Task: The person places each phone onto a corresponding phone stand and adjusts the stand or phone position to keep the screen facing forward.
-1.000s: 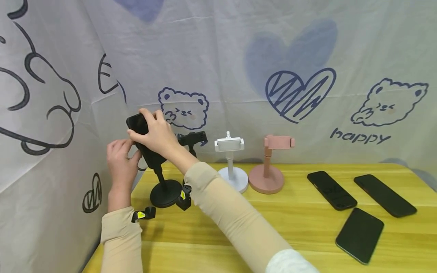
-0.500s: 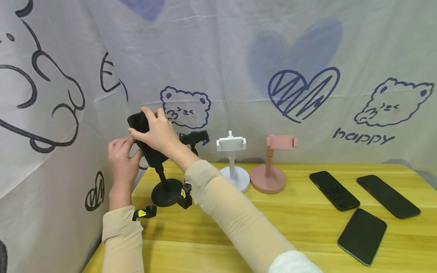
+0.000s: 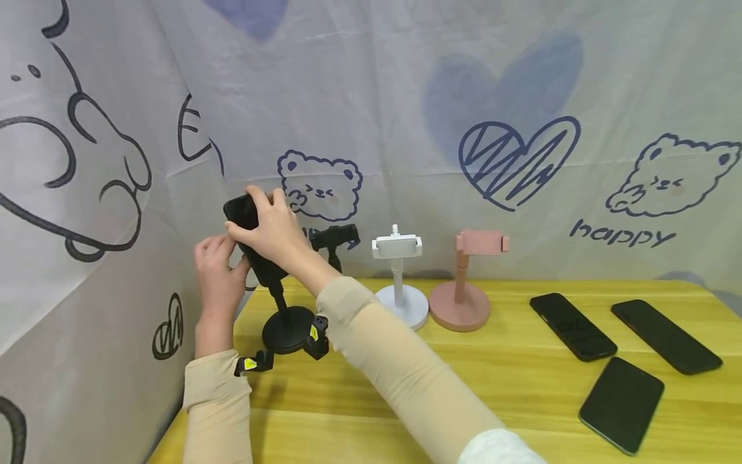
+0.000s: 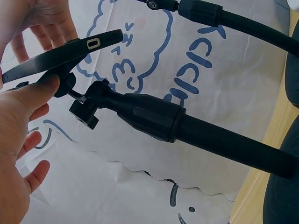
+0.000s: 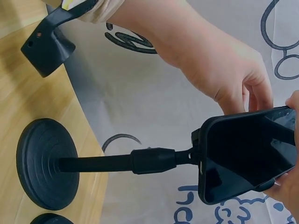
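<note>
A black smartphone [image 3: 243, 212] sits tilted at the head of a black phone stand [image 3: 288, 328]. Across its upper part my right hand [image 3: 272, 225] grips it, thumb on one long edge and fingers on the other. Lower and to the left, my left hand [image 3: 221, 277] holds the stand's clamp from behind. In the left wrist view, that hand's thumb [image 4: 46, 91] presses the clamp under the phone [image 4: 70, 53], its other fingers loosely curled. The right wrist view shows the dark screen [image 5: 243, 154] facing the camera; the phone hides the left fingertips.
A second black stand [image 3: 335, 237] is partly hidden behind my right arm. White [image 3: 397, 246] and pink [image 3: 482, 242] phone stands are to its right. Three dark phones [image 3: 574, 327] lie at the table's right side. A printed cloth [image 3: 406, 129] hangs close behind and at left.
The head view has shifted slightly, so the whole scene sits a little further right. Both hands stay at the phone and stand, with hardly any visible movement.
</note>
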`<state>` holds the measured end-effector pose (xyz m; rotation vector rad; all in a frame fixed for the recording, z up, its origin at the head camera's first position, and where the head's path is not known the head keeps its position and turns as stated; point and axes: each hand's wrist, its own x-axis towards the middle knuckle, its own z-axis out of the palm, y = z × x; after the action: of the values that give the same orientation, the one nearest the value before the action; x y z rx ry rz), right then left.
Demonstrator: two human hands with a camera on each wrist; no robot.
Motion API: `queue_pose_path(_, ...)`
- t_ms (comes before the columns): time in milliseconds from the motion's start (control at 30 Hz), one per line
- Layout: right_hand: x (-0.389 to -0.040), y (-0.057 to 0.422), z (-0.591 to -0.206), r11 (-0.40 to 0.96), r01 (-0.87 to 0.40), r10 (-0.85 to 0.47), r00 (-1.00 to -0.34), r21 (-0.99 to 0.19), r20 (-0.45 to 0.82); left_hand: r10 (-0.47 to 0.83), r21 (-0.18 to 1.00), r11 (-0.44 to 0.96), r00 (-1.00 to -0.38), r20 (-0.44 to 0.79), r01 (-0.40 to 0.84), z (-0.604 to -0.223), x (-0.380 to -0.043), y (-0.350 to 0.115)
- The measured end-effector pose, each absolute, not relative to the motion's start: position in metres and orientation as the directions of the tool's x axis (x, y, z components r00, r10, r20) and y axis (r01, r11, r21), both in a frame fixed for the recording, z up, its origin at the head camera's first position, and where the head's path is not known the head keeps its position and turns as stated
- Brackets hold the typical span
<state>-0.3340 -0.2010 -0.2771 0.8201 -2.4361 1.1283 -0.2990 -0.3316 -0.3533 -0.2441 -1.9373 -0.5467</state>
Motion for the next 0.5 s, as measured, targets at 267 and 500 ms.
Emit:
queue_pose_path(267, -0.3376, -0.1999, -0.2779, 0.497, -0.633, -0.330, -0.770, -0.593, 0.546, -0.051, 0.192, 0.927, -0.402, 0.914, 0.321, -0.3531, -0.2977, -0.3306)
queue_pose_path(500, -0.3377, -0.2019, -0.2804, 0.489, -0.641, -0.340, -0.764, -0.591, 0.548, 0.002, 0.113, 0.957, -0.393, 0.919, 0.268, -0.3527, -0.2933, -0.3334)
